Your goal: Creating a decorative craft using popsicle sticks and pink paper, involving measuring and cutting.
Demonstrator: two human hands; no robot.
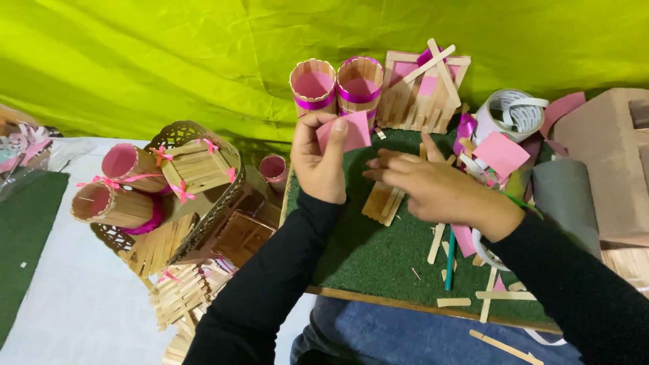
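Note:
My left hand [321, 162] holds a small pink paper square [348, 132] upright over the green turf board [358, 250]. My right hand [433, 189] rests flat, fingers spread, over a small panel of joined wooden craft sticks [380, 204] lying on the board. Whether it grips the panel I cannot tell. Two round stick cups with pink insides and magenta ribbon [336, 86] stand just beyond the left hand. Beside them stands a stick-built frame with pink paper [422, 88].
Loose sticks [487, 297], a teal pencil [449, 260], pink paper pieces [500, 154] and a tape roll [510, 111] lie at the right. Cardboard [608, 162] sits far right. At left, stick baskets and cups with pink bows [162, 196] are heaped. A lime-green cloth [169, 61] hangs behind.

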